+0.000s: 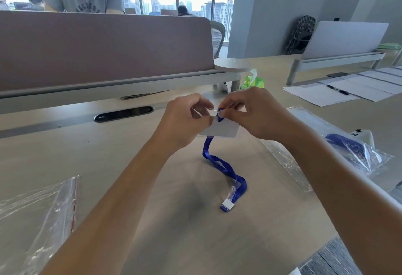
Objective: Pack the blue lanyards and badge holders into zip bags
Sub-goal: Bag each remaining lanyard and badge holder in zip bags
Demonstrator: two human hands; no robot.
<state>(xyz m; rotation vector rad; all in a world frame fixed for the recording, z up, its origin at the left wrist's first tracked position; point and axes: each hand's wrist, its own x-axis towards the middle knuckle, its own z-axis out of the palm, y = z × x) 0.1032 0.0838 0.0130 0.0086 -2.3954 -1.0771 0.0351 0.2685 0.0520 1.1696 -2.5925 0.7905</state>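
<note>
- Hanging from the holder (219, 130), the lanyard (226, 168) trails onto the desk (152, 187).
- Left hand (185, 118) pinches the holder to steady it.
- Right hand (250, 113) pinches the lanyard's end, probably clipping it on.
- Bags (37, 209) wait nearby.

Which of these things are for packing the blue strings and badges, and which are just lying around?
For the job:
lanyard, pinched by the right hand
badge holder, held by the left hand
empty zip bag
bag with a lanyard inside

Just lying about:
papers
pen
phone
green bag
</note>
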